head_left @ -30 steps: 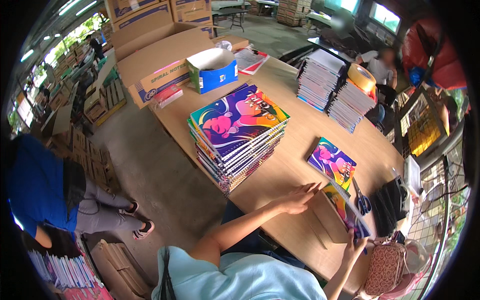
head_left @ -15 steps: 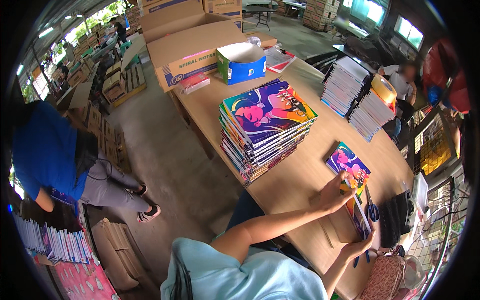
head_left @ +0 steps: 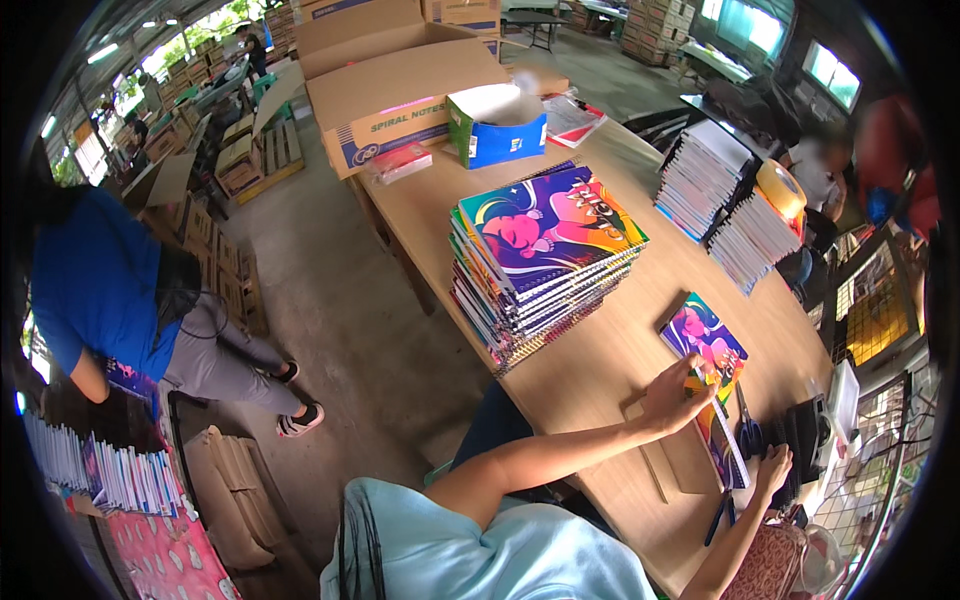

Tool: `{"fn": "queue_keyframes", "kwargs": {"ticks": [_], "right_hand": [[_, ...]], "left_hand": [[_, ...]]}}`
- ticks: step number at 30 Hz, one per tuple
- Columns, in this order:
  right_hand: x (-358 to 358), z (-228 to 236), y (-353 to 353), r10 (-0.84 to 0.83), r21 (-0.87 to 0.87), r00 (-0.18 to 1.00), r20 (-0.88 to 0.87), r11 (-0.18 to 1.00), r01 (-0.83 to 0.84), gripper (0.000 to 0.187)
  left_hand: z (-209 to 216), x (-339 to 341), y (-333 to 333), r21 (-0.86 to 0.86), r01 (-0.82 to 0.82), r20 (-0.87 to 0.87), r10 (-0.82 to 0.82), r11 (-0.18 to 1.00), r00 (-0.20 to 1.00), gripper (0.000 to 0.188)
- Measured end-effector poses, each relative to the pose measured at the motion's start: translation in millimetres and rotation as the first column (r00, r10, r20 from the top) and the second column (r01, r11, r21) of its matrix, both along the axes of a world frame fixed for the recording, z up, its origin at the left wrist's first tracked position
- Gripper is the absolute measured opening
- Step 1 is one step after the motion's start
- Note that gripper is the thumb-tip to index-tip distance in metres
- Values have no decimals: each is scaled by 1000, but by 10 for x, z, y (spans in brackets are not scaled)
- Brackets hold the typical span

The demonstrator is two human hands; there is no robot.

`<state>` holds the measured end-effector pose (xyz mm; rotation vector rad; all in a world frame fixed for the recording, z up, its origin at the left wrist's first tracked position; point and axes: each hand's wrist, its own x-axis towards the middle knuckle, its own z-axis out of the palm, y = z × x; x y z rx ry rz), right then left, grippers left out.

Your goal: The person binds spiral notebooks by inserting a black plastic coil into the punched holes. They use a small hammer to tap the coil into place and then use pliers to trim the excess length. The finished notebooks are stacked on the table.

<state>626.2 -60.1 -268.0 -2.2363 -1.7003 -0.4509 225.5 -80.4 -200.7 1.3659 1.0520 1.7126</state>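
Note:
My left hand [head_left: 672, 398] grips the far end of an unbound-looking notebook [head_left: 722, 445], its fingers closed at that edge. Just beyond lies a small pile of matching colourful notebooks [head_left: 704, 340], partly hidden by the fingers. My right hand [head_left: 771, 474] is apart from the notebook, fingers bent together at the near end of black spiral binding coils [head_left: 797, 440]. Whether a coil is between the fingertips is too small to make out. Dark-handled scissors [head_left: 748, 432] lie between the notebook and the coils. A blue-handled tool [head_left: 718, 522] lies below the notebook.
A tall stack of spiral notebooks [head_left: 560, 225] stands left of the pile. Further right are two more stacks [head_left: 700, 180], one topped by a yellow tape roll [head_left: 780, 188]. A blue-green box [head_left: 500, 140] and large carton [head_left: 390, 125] stand at the back. A person in blue [head_left: 100, 290] works at left.
My right hand has let go of the notebook's near end and moved right to the black coils. My left hand stays at the notebook's far end. The view has shifted slightly.

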Motion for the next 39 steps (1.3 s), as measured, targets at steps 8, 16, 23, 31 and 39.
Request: {"fn": "queue_keyframes", "kwargs": {"ticks": [8,16,23,31,39], "right_hand": [[-115,120,-134,135,328,990,-38,938,-115,8],[-118,942,-274,219,476,973,76,849,-228,33],[-1285,1781,-1096,494,295,779,-387,866,-403,46],[-1422,1261,-1556,430,322,499,-752,901,-291,22],[-1548,1339,-1578,518,377,543,-661,855,-357,23]], "left_hand": [[22,-59,-12,-43,9,-14,-9,999,1000,29],[201,-110,-184,218,-83,-79,102,972,992,86],[850,142,-608,359,392,-833,100,847,545,58],[850,302,-524,256,510,-888,-8,821,459,51],[796,394,-529,246,556,-828,-127,794,547,22]]}}
